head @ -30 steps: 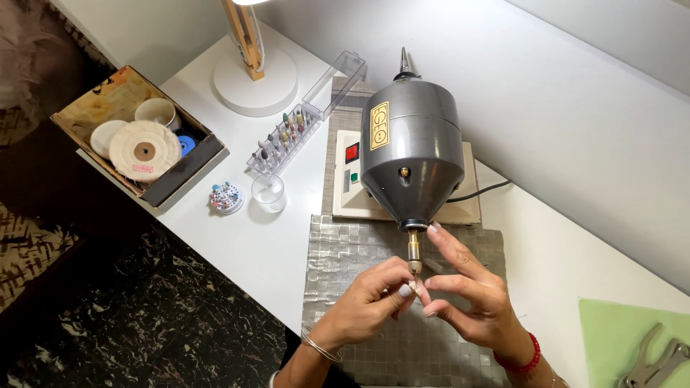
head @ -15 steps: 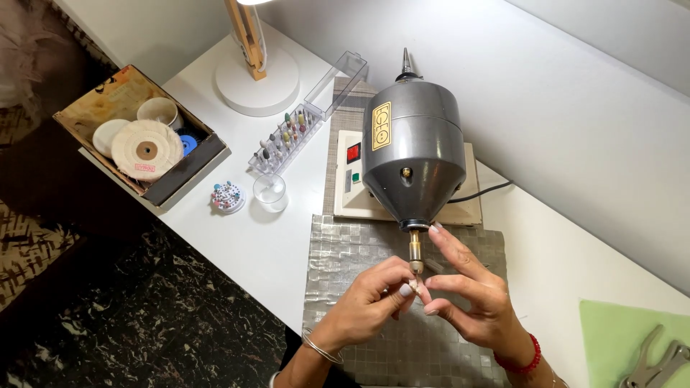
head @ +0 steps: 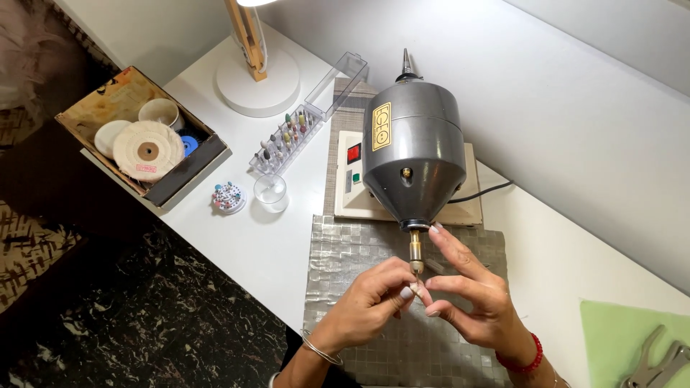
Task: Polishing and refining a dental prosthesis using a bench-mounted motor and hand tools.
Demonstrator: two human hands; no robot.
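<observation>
At a white desk (head: 244,237), the left hand (head: 370,302) and right hand (head: 471,294) meet at the brass spindle tip (head: 415,253) at six o'clock of a grey polishing motor (head: 411,151), fingertips pinching a small piece there; buffing wheels (head: 147,149) lie boxed at ten o'clock.

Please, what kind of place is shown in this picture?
Probably a small craft or jewellery polishing bench: a grey metal polishing motor, a clear plastic rack of small grinding bits, and round white cloth buffing wheels in a cardboard box.
</observation>
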